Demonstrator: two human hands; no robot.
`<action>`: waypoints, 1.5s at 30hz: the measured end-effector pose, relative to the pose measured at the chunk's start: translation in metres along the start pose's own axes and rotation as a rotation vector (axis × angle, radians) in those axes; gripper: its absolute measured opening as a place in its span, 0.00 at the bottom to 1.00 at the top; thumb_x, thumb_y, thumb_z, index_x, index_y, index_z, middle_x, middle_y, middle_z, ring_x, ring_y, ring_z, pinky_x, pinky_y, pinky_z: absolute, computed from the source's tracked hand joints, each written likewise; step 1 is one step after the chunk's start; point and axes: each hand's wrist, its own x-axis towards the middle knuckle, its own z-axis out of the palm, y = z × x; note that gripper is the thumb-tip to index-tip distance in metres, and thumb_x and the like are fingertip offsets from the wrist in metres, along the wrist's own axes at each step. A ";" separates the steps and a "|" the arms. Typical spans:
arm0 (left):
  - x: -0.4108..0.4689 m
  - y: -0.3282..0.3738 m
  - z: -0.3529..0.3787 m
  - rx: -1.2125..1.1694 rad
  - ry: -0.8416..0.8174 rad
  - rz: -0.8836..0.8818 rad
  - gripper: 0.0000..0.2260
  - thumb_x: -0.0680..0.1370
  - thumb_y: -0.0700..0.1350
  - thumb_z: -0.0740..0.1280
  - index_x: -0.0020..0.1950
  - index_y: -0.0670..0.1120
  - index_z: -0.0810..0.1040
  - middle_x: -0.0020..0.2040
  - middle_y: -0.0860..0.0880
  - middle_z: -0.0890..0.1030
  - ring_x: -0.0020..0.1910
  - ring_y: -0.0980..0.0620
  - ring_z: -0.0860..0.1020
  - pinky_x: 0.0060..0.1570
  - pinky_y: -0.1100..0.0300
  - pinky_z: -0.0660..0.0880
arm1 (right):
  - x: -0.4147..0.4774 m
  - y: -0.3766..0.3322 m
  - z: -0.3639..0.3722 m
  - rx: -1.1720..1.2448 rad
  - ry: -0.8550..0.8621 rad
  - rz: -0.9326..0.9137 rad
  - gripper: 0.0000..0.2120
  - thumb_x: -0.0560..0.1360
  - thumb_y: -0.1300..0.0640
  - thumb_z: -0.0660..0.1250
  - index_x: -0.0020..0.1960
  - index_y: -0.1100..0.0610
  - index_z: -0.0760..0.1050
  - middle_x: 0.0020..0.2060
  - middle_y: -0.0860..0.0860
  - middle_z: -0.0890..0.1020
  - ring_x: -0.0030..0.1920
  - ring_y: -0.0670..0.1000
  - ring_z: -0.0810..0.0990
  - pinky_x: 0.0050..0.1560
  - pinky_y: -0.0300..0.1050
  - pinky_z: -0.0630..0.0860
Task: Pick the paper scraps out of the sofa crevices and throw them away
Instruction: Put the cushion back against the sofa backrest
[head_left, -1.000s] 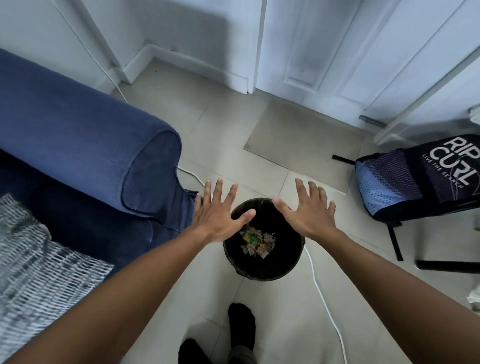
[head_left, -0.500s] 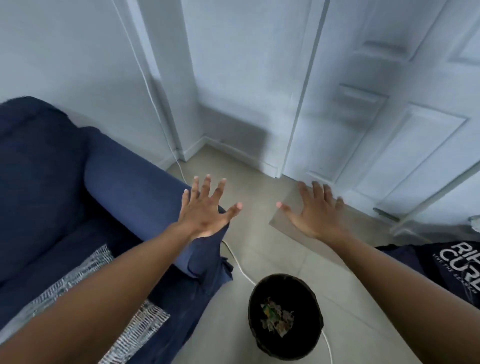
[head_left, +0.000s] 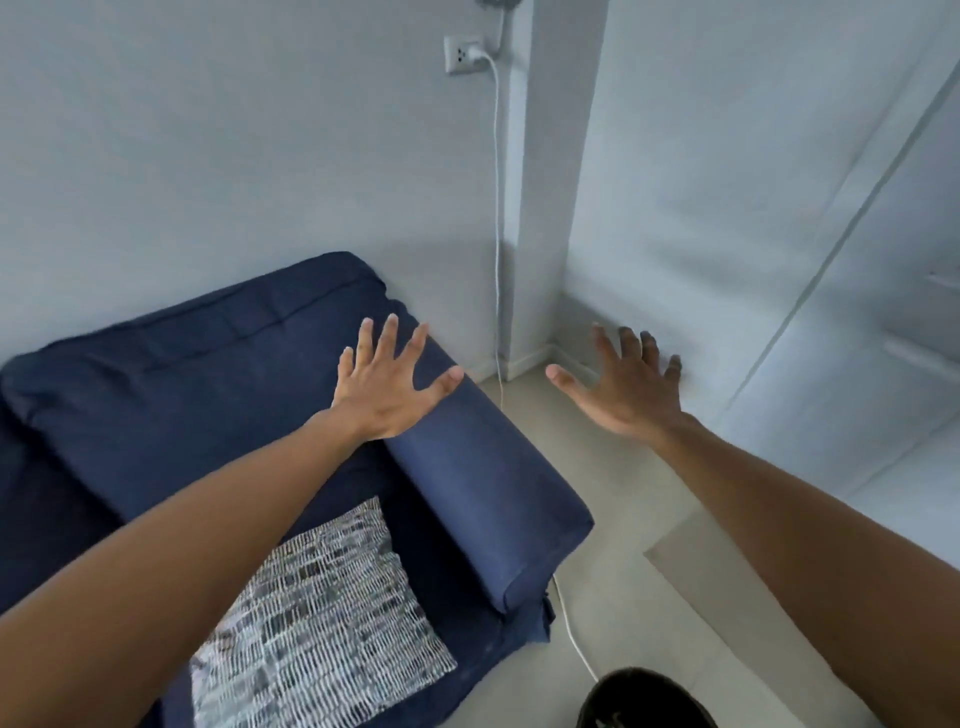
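Observation:
A dark blue sofa (head_left: 171, 374) fills the left half of the view, its armrest (head_left: 483, 488) running toward me. My left hand (head_left: 387, 387) hovers over the far end of the armrest, fingers spread, holding nothing. My right hand (head_left: 628, 387) is held out over the floor by the wall corner, also spread and empty. The black waste bin (head_left: 647, 699) shows only its rim at the bottom edge, with a hint of paper inside. No paper scraps show on the sofa from here.
A grey-and-white patterned cushion (head_left: 322, 618) lies on the sofa seat. A white cable (head_left: 497, 208) drops from a wall socket (head_left: 464, 53) to the floor and runs beside the sofa toward the bin. A white door (head_left: 857, 260) stands at the right.
The view has swung up and left from the bin to the sofa and wall. Both hands stayed spread and empty, rising away from the bin, which slid to the bottom edge.

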 end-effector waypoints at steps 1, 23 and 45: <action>-0.005 -0.016 -0.014 0.003 0.012 -0.035 0.45 0.68 0.81 0.40 0.80 0.60 0.43 0.82 0.49 0.41 0.78 0.44 0.35 0.75 0.39 0.43 | 0.007 -0.019 -0.003 0.003 -0.005 -0.034 0.51 0.68 0.19 0.44 0.82 0.47 0.45 0.81 0.55 0.52 0.80 0.61 0.47 0.75 0.71 0.46; -0.160 -0.228 -0.143 -0.013 0.190 -0.571 0.44 0.68 0.80 0.43 0.79 0.61 0.44 0.82 0.49 0.43 0.79 0.44 0.36 0.75 0.38 0.44 | 0.022 -0.312 -0.013 0.026 -0.072 -0.518 0.52 0.65 0.17 0.42 0.81 0.45 0.43 0.81 0.53 0.53 0.80 0.58 0.48 0.74 0.69 0.50; -0.222 -0.282 0.136 -0.251 -0.128 -0.727 0.40 0.73 0.76 0.46 0.80 0.59 0.45 0.82 0.47 0.47 0.79 0.43 0.41 0.75 0.38 0.47 | -0.037 -0.275 0.259 0.055 -0.480 -0.370 0.50 0.68 0.19 0.45 0.81 0.47 0.44 0.79 0.54 0.57 0.79 0.59 0.54 0.71 0.67 0.62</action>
